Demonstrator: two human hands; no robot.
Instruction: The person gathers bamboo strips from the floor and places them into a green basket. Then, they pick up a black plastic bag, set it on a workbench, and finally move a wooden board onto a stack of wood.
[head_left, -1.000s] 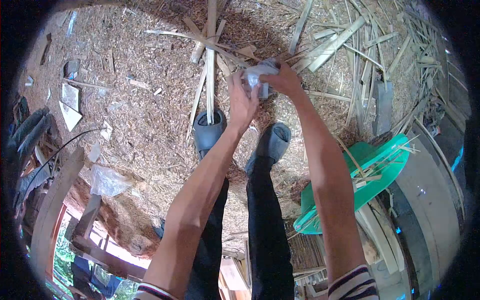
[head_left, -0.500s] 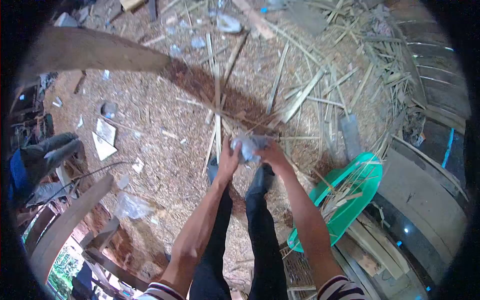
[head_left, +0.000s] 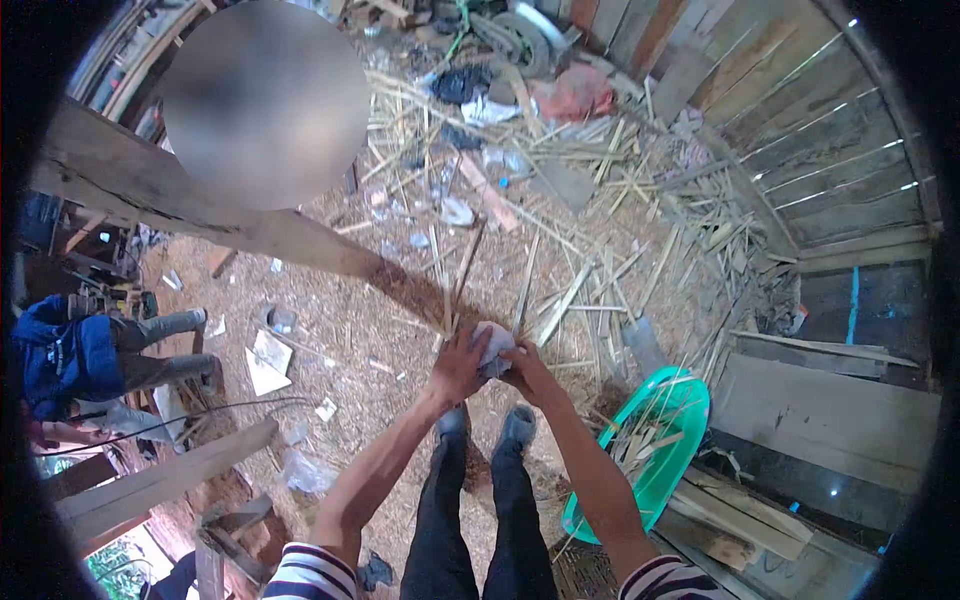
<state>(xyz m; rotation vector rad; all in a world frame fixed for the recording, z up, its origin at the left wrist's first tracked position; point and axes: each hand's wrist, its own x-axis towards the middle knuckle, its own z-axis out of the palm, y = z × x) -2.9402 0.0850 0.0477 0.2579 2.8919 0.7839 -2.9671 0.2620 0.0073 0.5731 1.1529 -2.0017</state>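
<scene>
Head view: the left hand (head_left: 457, 366) and the right hand (head_left: 527, 371) were raised together in front of the body, both closed around a small crumpled pale grey-white bundle, cloth or plastic (head_left: 494, 347), which sat between the two palms. The left fingers were curled against the bundle's left side; the right fingers wrapped its right and lower side, with the top of the bundle showing above both sets of fingertips. What the bundle was made of could not be determined. Directly below the hands, a pair of grey rubber clogs (head_left: 516, 424) stood on a sawdust-covered floor (head_left: 340, 330). Beyond the fingertips lay a scatter of split pale bamboo strips (head_left: 560, 305), fanned out across the floor. To the right of the right hand and lower, a green plastic chair (head_left: 665, 440) held several bamboo offcuts. To the left of the left hand, a flat white sheet of paper (head_left: 265, 362) lay on the sawdust, and farther left a seated person in a blue jacket (head_left: 65, 355) was partly in view.
</scene>
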